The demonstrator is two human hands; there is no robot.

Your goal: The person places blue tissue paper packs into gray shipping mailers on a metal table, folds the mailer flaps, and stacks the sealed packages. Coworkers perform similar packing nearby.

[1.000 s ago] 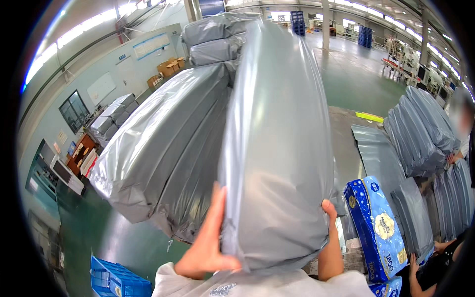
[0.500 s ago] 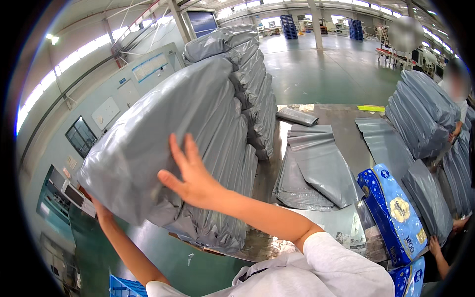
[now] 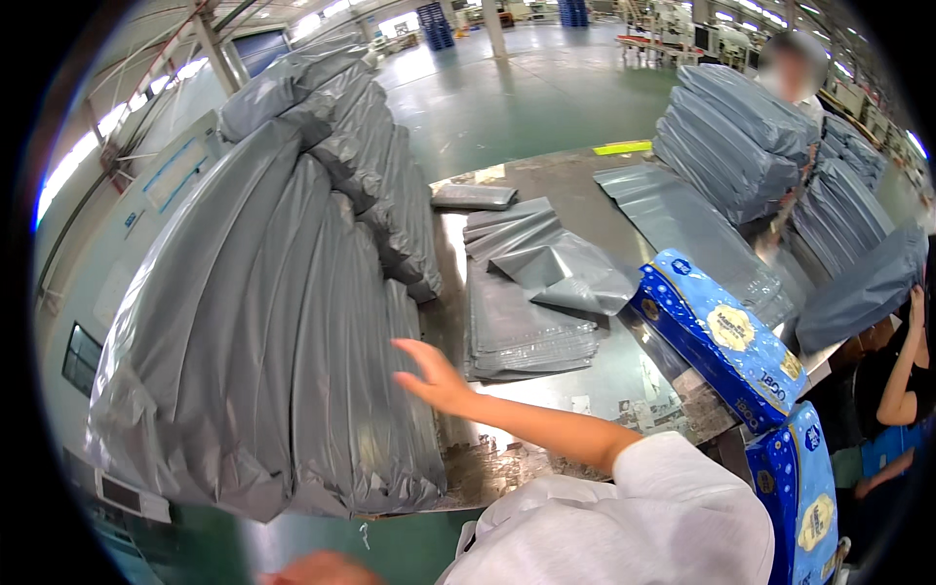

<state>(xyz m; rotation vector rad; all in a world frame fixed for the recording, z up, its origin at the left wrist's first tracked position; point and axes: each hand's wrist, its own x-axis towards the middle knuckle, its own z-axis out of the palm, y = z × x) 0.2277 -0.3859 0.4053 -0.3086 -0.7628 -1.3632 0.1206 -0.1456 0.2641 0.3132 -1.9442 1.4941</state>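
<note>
Blue pallet stacks, pale pillar, green floor

I record the stacked bags as grey plastic film, creased, softly glossy. The flat bags are similar plastic, smooth with crinkled edges. I find the table metallic-looking, shiny, scuffed in patches; blue package, glossy film; shirt, matt cloth; floor, smooth, reflective.

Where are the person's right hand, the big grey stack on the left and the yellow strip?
Right hand (image 3: 444, 387): head view, middle of the hand.
Big grey stack (image 3: 253, 331): head view, the plastic on its near side.
Yellow strip (image 3: 622, 148): head view, middle of its length.
</note>
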